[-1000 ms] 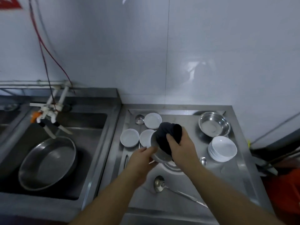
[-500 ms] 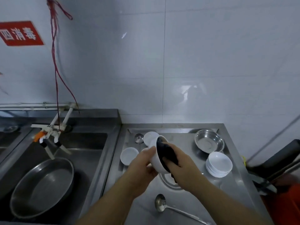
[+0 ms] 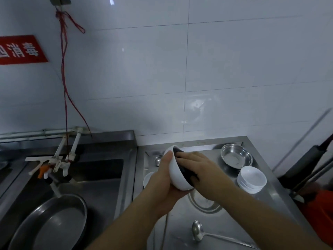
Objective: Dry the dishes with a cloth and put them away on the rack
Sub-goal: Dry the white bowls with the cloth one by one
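Observation:
A white bowl (image 3: 176, 173) is held tilted on its side above the steel draining counter (image 3: 212, 224). My left hand (image 3: 163, 179) grips it from the left and below, thumb on the rim. My right hand (image 3: 200, 170) presses a dark cloth (image 3: 187, 175) into the bowl's inside; only the cloth's edge shows past my fingers. A stack of white bowls (image 3: 251, 179) stands at the counter's right. One more white bowl (image 3: 148, 179) peeks out left of my hands. No rack is in view.
A steel bowl (image 3: 236, 157) sits at the back right, a steel ladle (image 3: 198, 230) lies near the front edge, and a small ladle (image 3: 158, 159) lies at the back. The sink (image 3: 100, 177) on the left holds a round steel pan (image 3: 52, 222) under a faucet (image 3: 54, 165).
The bowl has been raised and turned onto its side, with the cloth now inside it under my right hand. The camera has tilted upward, showing more wall.

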{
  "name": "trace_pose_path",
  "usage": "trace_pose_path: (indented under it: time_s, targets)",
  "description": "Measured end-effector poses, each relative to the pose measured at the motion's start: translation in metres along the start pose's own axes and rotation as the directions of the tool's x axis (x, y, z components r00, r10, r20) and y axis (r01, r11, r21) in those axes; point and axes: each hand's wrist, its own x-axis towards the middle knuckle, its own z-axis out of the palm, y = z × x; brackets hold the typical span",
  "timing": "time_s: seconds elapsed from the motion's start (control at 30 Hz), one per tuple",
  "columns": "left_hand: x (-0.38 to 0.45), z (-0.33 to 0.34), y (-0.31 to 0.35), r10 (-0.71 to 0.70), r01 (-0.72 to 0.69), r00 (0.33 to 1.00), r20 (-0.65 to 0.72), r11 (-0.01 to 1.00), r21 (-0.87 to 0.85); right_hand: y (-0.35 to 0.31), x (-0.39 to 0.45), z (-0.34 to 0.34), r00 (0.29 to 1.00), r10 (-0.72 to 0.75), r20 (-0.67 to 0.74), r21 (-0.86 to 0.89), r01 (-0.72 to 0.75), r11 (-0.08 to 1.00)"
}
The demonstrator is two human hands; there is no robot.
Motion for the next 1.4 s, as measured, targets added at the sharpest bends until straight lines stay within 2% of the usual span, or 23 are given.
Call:
trace_pose_path:
  time_s: [0.07, 0.13, 0.27, 0.33, 0.4, 0.5, 0.63, 0.7, 0.77, 0.83, 0.87, 0.9, 0.93, 0.97, 1.0, 1.03, 1.07, 1.1, 1.17, 1.23, 1.3, 1.33, 1.4]
  targets:
    - [0.002, -0.004, 0.008, 0.061, -0.058, 0.997, -0.047, 0.995, 0.077, -0.010, 0.007, 0.000, 0.998, 0.054, 0.035, -0.065, -0.052, 0.997]
    - [0.005, -0.007, 0.016, 0.118, -0.102, 0.990, -0.082, 0.980, 0.170, -0.022, 0.015, -0.001, 0.981, 0.174, 0.082, -0.037, -0.172, 0.984]
    - [0.011, -0.016, 0.023, 0.204, -0.184, 0.979, -0.007, 0.894, 0.410, -0.034, 0.029, -0.020, 0.871, 0.421, 0.253, 0.111, -0.458, 0.882]
    - [0.011, -0.021, 0.027, 0.225, -0.228, 0.972, 0.070, 0.822, 0.523, -0.033, 0.028, -0.029, 0.815, 0.466, 0.345, 0.317, -0.568, 0.759]
    - [0.009, -0.025, 0.031, 0.218, -0.264, 0.964, 0.150, 0.765, 0.587, -0.032, 0.022, -0.034, 0.761, 0.485, 0.431, 0.552, -0.648, 0.525]
    - [0.006, -0.032, 0.030, 0.192, -0.268, 0.963, 0.192, 0.780, 0.566, -0.033, 0.012, -0.029, 0.735, 0.495, 0.464, 0.772, -0.609, 0.180]
    - [0.001, -0.026, 0.018, 0.191, -0.258, 0.963, 0.191, 0.860, 0.439, -0.044, 0.009, -0.015, 0.705, 0.508, 0.495, 0.869, -0.398, -0.294]
    - [0.002, -0.022, 0.014, 0.216, -0.270, 0.960, 0.176, 0.880, 0.391, -0.049, 0.015, -0.003, 0.664, 0.572, 0.481, 0.864, -0.252, -0.435]
    - [0.002, -0.017, 0.011, 0.245, -0.283, 0.959, 0.145, 0.872, 0.398, -0.052, 0.023, 0.005, 0.642, 0.615, 0.458, 0.853, -0.121, -0.508]
    - [0.001, -0.013, 0.005, 0.229, -0.244, 0.970, 0.087, 0.879, 0.409, -0.054, 0.031, 0.007, 0.600, 0.689, 0.407, 0.887, -0.082, -0.453]
    - [0.002, -0.014, 0.001, 0.219, -0.226, 0.974, 0.061, 0.895, 0.385, -0.052, 0.033, 0.008, 0.556, 0.749, 0.361, 0.928, -0.134, -0.347]
    - [0.003, -0.015, -0.002, 0.223, -0.224, 0.974, 0.044, 0.906, 0.358, -0.050, 0.034, 0.010, 0.523, 0.807, 0.273, 0.958, -0.227, -0.177]
    - [0.003, -0.015, -0.004, 0.238, -0.232, 0.971, 0.027, 0.908, 0.349, -0.046, 0.033, 0.012, 0.523, 0.841, 0.140, 0.940, -0.337, 0.054]
    - [0.002, -0.013, -0.002, 0.254, -0.240, 0.967, 0.010, 0.899, 0.367, -0.042, 0.030, 0.014, 0.580, 0.815, -0.017, 0.852, -0.418, 0.315]
    - [0.002, -0.013, 0.000, 0.268, -0.246, 0.963, 0.001, 0.882, 0.401, -0.037, 0.026, 0.014, 0.680, 0.716, -0.158, 0.700, -0.434, 0.567]
    - [0.003, -0.013, 0.003, 0.280, -0.252, 0.960, -0.003, 0.867, 0.430, -0.031, 0.021, 0.013, 0.790, 0.563, -0.244, 0.528, -0.379, 0.760]
    - [0.004, -0.014, 0.005, 0.291, -0.258, 0.957, -0.007, 0.858, 0.443, -0.026, 0.016, 0.012, 0.882, 0.386, -0.271, 0.373, -0.274, 0.887]
    - [0.005, -0.014, 0.006, 0.298, -0.260, 0.954, -0.017, 0.857, 0.444, -0.018, 0.014, 0.010, 0.940, 0.232, -0.249, 0.263, -0.165, 0.951]
    - [0.005, -0.014, 0.009, 0.314, -0.265, 0.949, -0.039, 0.858, 0.441, -0.011, 0.015, 0.004, 0.983, 0.129, -0.134, 0.167, -0.106, 0.980]
    - [0.006, -0.014, 0.010, 0.332, -0.282, 0.943, -0.035, 0.847, 0.452, -0.010, 0.019, -0.004, 0.981, 0.190, -0.037, 0.172, -0.181, 0.968]
    - [0.008, -0.015, 0.010, 0.348, -0.301, 0.937, -0.010, 0.824, 0.479, -0.013, 0.021, -0.009, 0.954, 0.293, 0.062, 0.288, -0.298, 0.910]
    - [0.008, -0.015, 0.012, 0.351, -0.309, 0.936, 0.010, 0.808, 0.501, -0.014, 0.020, -0.010, 0.931, 0.346, 0.114, 0.394, -0.362, 0.845]
    - [0.009, -0.016, 0.016, 0.355, -0.324, 0.933, 0.062, 0.750, 0.577, -0.017, 0.015, -0.013, 0.870, 0.442, 0.218, 0.658, -0.466, 0.592]
